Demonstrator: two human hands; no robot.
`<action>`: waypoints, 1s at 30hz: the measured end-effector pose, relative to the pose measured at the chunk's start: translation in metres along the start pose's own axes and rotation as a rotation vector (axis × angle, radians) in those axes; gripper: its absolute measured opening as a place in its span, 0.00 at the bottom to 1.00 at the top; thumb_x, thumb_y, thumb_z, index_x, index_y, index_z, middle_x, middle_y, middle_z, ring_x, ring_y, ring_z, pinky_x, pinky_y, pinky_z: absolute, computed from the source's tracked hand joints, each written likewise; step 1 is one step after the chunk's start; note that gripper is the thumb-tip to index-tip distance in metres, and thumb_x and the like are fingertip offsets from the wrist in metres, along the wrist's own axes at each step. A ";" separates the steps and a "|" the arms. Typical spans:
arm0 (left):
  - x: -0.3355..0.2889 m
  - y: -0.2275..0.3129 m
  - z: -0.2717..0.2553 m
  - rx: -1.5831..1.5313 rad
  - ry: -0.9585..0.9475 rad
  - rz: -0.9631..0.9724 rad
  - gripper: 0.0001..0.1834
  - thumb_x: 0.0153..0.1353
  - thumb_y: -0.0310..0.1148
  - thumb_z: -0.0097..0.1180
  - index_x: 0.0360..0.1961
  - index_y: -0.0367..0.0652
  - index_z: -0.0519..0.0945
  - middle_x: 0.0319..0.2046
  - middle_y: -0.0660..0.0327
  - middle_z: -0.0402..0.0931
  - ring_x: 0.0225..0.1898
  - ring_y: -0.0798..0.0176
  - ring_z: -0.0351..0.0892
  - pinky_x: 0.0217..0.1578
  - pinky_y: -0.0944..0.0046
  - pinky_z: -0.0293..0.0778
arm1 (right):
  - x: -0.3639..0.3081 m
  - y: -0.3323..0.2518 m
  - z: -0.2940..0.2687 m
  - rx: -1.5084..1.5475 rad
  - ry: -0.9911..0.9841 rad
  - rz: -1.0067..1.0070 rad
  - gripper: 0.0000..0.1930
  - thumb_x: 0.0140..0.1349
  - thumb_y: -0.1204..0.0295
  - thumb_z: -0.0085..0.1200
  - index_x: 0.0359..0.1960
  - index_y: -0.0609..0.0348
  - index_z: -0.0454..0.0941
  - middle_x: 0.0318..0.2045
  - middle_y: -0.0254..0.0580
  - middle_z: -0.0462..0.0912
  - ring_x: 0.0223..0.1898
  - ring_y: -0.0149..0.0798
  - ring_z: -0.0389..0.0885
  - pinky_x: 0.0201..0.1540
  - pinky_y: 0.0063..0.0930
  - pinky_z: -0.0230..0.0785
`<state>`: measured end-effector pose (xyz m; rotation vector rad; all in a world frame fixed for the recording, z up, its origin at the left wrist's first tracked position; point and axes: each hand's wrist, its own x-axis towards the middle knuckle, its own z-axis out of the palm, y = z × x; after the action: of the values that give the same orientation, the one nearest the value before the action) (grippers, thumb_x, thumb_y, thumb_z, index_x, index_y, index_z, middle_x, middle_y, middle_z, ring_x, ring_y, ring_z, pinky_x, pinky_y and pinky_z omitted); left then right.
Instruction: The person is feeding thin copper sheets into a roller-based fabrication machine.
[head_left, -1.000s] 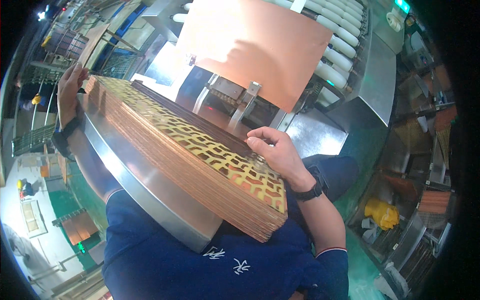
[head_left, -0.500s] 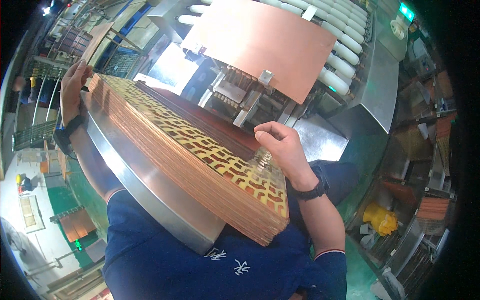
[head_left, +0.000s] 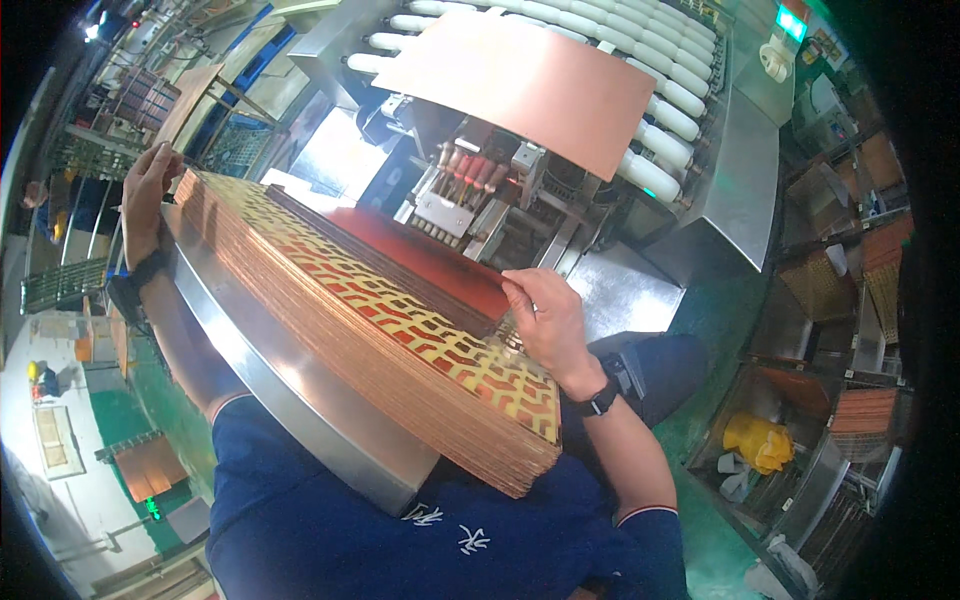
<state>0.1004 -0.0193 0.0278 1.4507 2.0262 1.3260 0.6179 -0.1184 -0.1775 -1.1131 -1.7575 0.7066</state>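
Observation:
A thick stack of copper-edged boards (head_left: 370,350) lies tilted across my lap, its top board patterned in yellow and copper. Below its near side runs a stainless metal ledge (head_left: 300,390). My left hand (head_left: 148,190) rests against the far left end of the stack, fingers stretched upward along it. Over the right end, my right hand (head_left: 550,320) has thumb and forefinger pressed together, beside the corner of a dark red panel (head_left: 430,255) behind the stack. Whether a thin edge is pinched there is hidden.
Ahead, a plain copper sheet (head_left: 520,80) lies on a conveyor of white rollers (head_left: 655,175). Under its near edge is a metal mechanism (head_left: 450,205) with several rods. Shelves with boards and a yellow bundle (head_left: 758,443) stand at the right. A wooden table (head_left: 190,100) is far left.
The copper sheet has moved farther away over the rollers, uncovering more of the mechanism. My right hand has come slightly lower and nearer the stack; my left hand stays at its end.

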 end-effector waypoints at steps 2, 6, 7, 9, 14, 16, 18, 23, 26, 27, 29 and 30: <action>0.000 0.002 0.000 -0.049 -0.011 0.008 0.18 0.71 0.42 0.58 0.48 0.35 0.83 0.36 0.65 0.82 0.35 0.73 0.76 0.39 0.71 0.70 | -0.001 0.000 0.000 -0.014 -0.003 -0.022 0.07 0.62 0.74 0.63 0.39 0.64 0.83 0.34 0.48 0.85 0.36 0.52 0.83 0.40 0.40 0.76; -0.002 0.003 0.000 0.033 0.005 -0.024 0.19 0.71 0.42 0.59 0.50 0.35 0.82 0.37 0.63 0.82 0.37 0.72 0.78 0.43 0.70 0.73 | -0.001 0.000 0.000 -0.035 -0.015 -0.046 0.06 0.61 0.75 0.63 0.37 0.64 0.83 0.31 0.48 0.84 0.34 0.52 0.82 0.38 0.39 0.75; -0.003 0.003 0.000 0.018 -0.004 -0.011 0.20 0.70 0.42 0.60 0.51 0.35 0.82 0.38 0.63 0.83 0.38 0.71 0.79 0.44 0.69 0.73 | 0.000 0.000 0.000 -0.047 -0.022 -0.039 0.05 0.61 0.75 0.63 0.36 0.64 0.83 0.31 0.48 0.84 0.34 0.52 0.82 0.38 0.39 0.75; -0.003 0.004 0.000 0.029 0.029 -0.036 0.20 0.70 0.43 0.59 0.52 0.35 0.82 0.38 0.63 0.83 0.38 0.71 0.79 0.43 0.70 0.73 | -0.001 0.000 -0.001 -0.053 -0.028 -0.066 0.05 0.61 0.75 0.63 0.36 0.64 0.83 0.31 0.47 0.84 0.34 0.51 0.83 0.38 0.39 0.75; 0.000 0.002 0.001 0.071 0.032 -0.049 0.22 0.70 0.44 0.59 0.53 0.35 0.82 0.39 0.62 0.84 0.40 0.71 0.79 0.43 0.70 0.72 | -0.002 0.001 -0.001 -0.047 -0.052 -0.113 0.06 0.60 0.75 0.64 0.37 0.64 0.83 0.32 0.47 0.85 0.35 0.51 0.83 0.39 0.39 0.76; 0.000 0.001 0.000 0.030 0.018 -0.045 0.22 0.70 0.44 0.59 0.54 0.34 0.82 0.39 0.62 0.83 0.39 0.71 0.79 0.44 0.70 0.72 | -0.003 0.002 -0.001 -0.059 -0.082 -0.110 0.07 0.60 0.75 0.64 0.38 0.63 0.83 0.33 0.46 0.85 0.37 0.50 0.83 0.40 0.38 0.77; -0.001 0.001 -0.001 0.042 0.022 -0.021 0.22 0.70 0.44 0.59 0.54 0.35 0.82 0.39 0.62 0.83 0.39 0.71 0.78 0.44 0.70 0.72 | -0.003 0.003 -0.003 -0.058 -0.109 -0.123 0.07 0.60 0.75 0.63 0.39 0.63 0.83 0.34 0.46 0.85 0.37 0.50 0.84 0.41 0.39 0.77; -0.001 0.003 -0.003 0.089 -0.050 0.003 0.21 0.71 0.43 0.57 0.52 0.35 0.83 0.38 0.63 0.83 0.38 0.72 0.77 0.42 0.70 0.71 | -0.004 0.008 -0.002 -0.072 -0.181 -0.099 0.07 0.62 0.74 0.61 0.40 0.61 0.83 0.35 0.47 0.86 0.38 0.50 0.83 0.43 0.41 0.76; -0.002 0.000 0.000 0.072 -0.010 0.044 0.19 0.72 0.43 0.56 0.49 0.35 0.83 0.34 0.67 0.79 0.34 0.73 0.73 0.37 0.70 0.68 | -0.004 0.012 0.000 -0.048 -0.163 -0.115 0.06 0.63 0.72 0.59 0.39 0.60 0.82 0.35 0.48 0.86 0.38 0.53 0.83 0.43 0.44 0.75; -0.002 0.000 -0.002 0.101 -0.044 0.040 0.19 0.72 0.42 0.56 0.48 0.35 0.83 0.33 0.68 0.78 0.33 0.74 0.72 0.36 0.70 0.68 | -0.002 0.015 0.001 -0.071 -0.152 -0.140 0.07 0.63 0.73 0.61 0.41 0.60 0.83 0.34 0.48 0.85 0.38 0.53 0.84 0.42 0.42 0.76; 0.000 -0.006 0.001 0.023 -0.001 0.045 0.18 0.73 0.41 0.56 0.48 0.35 0.83 0.32 0.69 0.76 0.32 0.75 0.71 0.35 0.71 0.68 | -0.004 0.016 -0.001 -0.083 -0.151 -0.121 0.07 0.63 0.72 0.61 0.40 0.60 0.83 0.34 0.48 0.86 0.38 0.52 0.84 0.42 0.42 0.76; 0.004 -0.006 -0.004 0.016 -0.061 0.015 0.18 0.73 0.41 0.57 0.49 0.35 0.83 0.32 0.69 0.77 0.33 0.74 0.73 0.36 0.72 0.70 | -0.004 0.016 -0.001 -0.107 -0.126 -0.137 0.07 0.63 0.72 0.61 0.40 0.60 0.83 0.34 0.48 0.86 0.38 0.52 0.84 0.42 0.42 0.76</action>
<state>0.0926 -0.0177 0.0260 1.4975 1.9953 1.2585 0.6256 -0.1155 -0.1920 -1.0255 -1.9781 0.6164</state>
